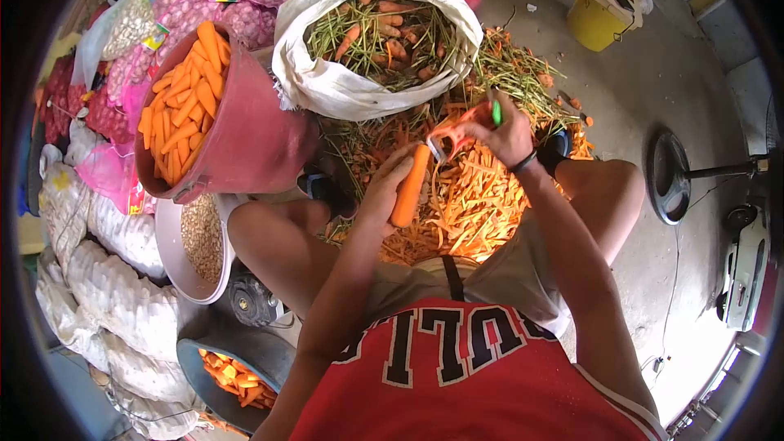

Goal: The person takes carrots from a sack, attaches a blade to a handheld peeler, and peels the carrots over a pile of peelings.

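My left hand (389, 188) is closed around a peeled orange carrot (411, 186), its upper end tilted away from me. My right hand (508, 137) grips a red-orange peeler (461, 129), and the peeler's metal blade is at or very near the carrot's upper end. A small bright green piece (496, 112) shows by my right fingers; whether it belongs to the peeler I cannot tell. Beneath both hands lies a heap of carrot peelings (478, 204), spread between my legs.
Ahead stands a white woven sack (298, 57) of unpeeled carrots and stalks. A red bucket (261, 126) of peeled carrots leans at the left, near a bowl (169, 237) of pale kernels. Lower left is a bin (192, 359) of carrot pieces. A fan (670, 178) stands right.
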Demonstrator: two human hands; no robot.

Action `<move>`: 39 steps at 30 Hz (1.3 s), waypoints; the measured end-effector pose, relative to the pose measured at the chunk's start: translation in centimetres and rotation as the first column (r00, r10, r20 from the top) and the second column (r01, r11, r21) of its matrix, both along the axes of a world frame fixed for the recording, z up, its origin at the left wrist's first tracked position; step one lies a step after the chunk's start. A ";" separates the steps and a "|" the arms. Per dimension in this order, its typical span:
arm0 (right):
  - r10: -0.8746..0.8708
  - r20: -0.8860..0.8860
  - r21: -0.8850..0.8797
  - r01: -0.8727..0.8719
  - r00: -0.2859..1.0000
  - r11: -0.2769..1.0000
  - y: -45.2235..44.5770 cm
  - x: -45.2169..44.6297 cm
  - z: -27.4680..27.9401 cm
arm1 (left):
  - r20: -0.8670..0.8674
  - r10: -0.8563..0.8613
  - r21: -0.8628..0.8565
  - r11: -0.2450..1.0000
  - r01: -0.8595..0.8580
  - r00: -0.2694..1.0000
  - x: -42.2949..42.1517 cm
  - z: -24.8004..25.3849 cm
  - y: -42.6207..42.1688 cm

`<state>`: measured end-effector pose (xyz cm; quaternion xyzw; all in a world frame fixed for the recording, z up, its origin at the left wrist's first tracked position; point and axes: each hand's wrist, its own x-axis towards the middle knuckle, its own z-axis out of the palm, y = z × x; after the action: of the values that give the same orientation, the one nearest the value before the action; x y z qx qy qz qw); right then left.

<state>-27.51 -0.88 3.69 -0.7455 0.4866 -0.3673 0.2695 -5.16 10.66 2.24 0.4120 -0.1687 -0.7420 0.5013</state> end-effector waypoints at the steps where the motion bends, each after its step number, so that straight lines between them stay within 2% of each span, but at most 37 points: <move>1: 0.081 0.160 0.060 -0.092 0.984 0.994 1.0 1.0 -0.1 | -0.011 0.054 -0.004 0.999 -0.054 0.998 -0.2 0.1 -0.4; 3: 0.282 0.079 -0.121 -0.272 0.956 0.955 4.2 2.7 1.0 | -0.033 0.172 0.000 0.985 -0.172 0.985 -0.7 0.0 -0.9; 5: 0.369 -0.074 -0.221 -0.376 0.927 0.900 5.6 3.7 1.5 | 0.050 0.098 -0.031 0.995 -0.097 0.994 -0.7 -0.2 -0.8; 7: 0.298 -0.117 -0.176 -0.315 0.947 0.933 4.0 2.9 0.8 | 0.077 0.048 -0.091 0.995 -0.041 0.996 -0.4 -0.4 -0.2; 9: 0.177 -0.091 -0.124 -0.188 0.980 0.974 1.4 1.5 -0.2 | 0.085 -0.016 -0.030 0.999 0.019 0.996 -0.1 0.1 0.2; 12: -0.059 -0.190 -0.155 0.029 0.980 0.988 -0.6 -0.1 0.9 | 0.154 -0.085 -0.011 0.996 0.088 0.984 -0.2 1.1 0.2; 13: -0.063 -0.135 -0.002 0.064 0.989 0.998 -0.5 -0.2 1.2 | 0.095 -0.058 -0.015 0.998 0.060 0.994 -0.1 1.0 0.0; 15: 0.052 0.081 0.071 -0.058 0.995 0.996 1.0 0.5 0.5 | -0.021 0.003 -0.011 1.000 -0.003 1.000 0.2 -0.2 -0.2; 16: 0.194 0.076 -0.041 -0.192 0.978 0.981 2.1 1.4 0.5 | 0.084 0.070 0.018 0.997 -0.072 0.994 0.0 -0.6 -0.4; 17: 0.282 0.089 -0.084 -0.275 0.955 0.958 3.8 2.4 0.2 | 0.067 0.103 0.015 0.994 -0.104 0.992 -0.3 -1.0 -0.7; 19: 0.382 0.031 -0.044 -0.380 0.924 0.924 5.8 3.7 1.9 | 0.043 0.159 0.016 0.987 -0.159 0.986 -0.7 -1.0 -1.0; 20: 0.414 0.044 -0.101 -0.408 0.909 0.907 5.5 3.6 2.0 | -0.027 0.108 -0.027 0.994 -0.108 0.994 -0.5 -0.8 -0.5; 21: 0.408 0.044 -0.178 -0.395 0.912 0.902 4.5 3.4 0.9 | 0.002 0.068 -0.026 0.997 -0.068 0.998 -0.2 -0.5 0.0; 23: 0.227 -0.133 -0.136 -0.245 0.965 0.960 2.5 1.9 1.4 | 0.052 -0.019 -0.034 0.999 0.021 0.998 0.2 -0.1 0.3; 24: 0.120 -0.086 -0.115 -0.130 0.989 0.985 1.3 1.2 1.2 | 0.191 -0.031 -0.046 0.998 0.040 0.981 -0.1 -0.3 0.0; 26: -0.079 -0.039 -0.004 0.079 0.996 0.997 -1.2 -0.4 -0.6 | 0.094 -0.048 -0.022 0.999 0.050 0.994 0.0 0.0 0.2; 27: -0.022 0.040 0.035 0.021 0.999 0.999 -0.9 -0.3 -0.3 | 0.048 -0.056 -0.011 0.998 0.057 0.997 0.1 0.2 0.3; 29: 0.091 0.201 0.097 -0.112 0.975 0.989 1.6 1.1 0.5 | 0.004 0.053 0.017 0.998 -0.053 0.999 -0.2 0.5 -0.3; 30: 0.233 0.120 -0.070 -0.226 0.965 0.972 3.0 2.0 0.4 | 0.015 0.101 0.035 0.994 -0.102 0.995 -0.4 0.5 -0.5; 31: 0.360 0.157 -0.039 -0.358 0.920 0.933 4.7 3.1 1.0 | 0.029 0.149 0.055 0.987 -0.151 0.988 -0.5 0.5 -0.6; 33: 0.432 0.046 -0.110 -0.425 0.901 0.898 5.4 3.5 1.3 | 0.052 0.075 0.009 0.997 -0.075 0.996 -0.2 0.2 -0.5; 35: 0.324 -0.001 -0.187 -0.318 0.946 0.929 3.7 2.7 1.0 | 0.086 -0.014 -0.023 1.000 0.016 0.996 0.3 0.0 0.2; 36: 0.241 -0.038 -0.062 -0.243 0.970 0.968 2.2 1.8 0.3 | 0.066 -0.029 -0.024 0.999 0.031 0.997 0.4 -0.8 0.5; 37: 0.118 0.026 -0.053 -0.116 0.993 0.992 1.0 1.2 -0.1 | 0.119 -0.027 -0.008 1.000 0.028 0.993 0.1 -0.2 0.4; 39: -0.063 -0.047 -0.180 0.054 0.997 0.982 -0.6 0.1 -0.2 | 0.217 -0.017 0.014 1.000 0.014 0.976 -0.5 1.2 0.2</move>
<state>-27.37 -1.48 3.47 -0.7614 0.4803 -0.3975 0.1776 -5.65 10.88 3.41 0.4925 -0.2210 -0.6974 0.4714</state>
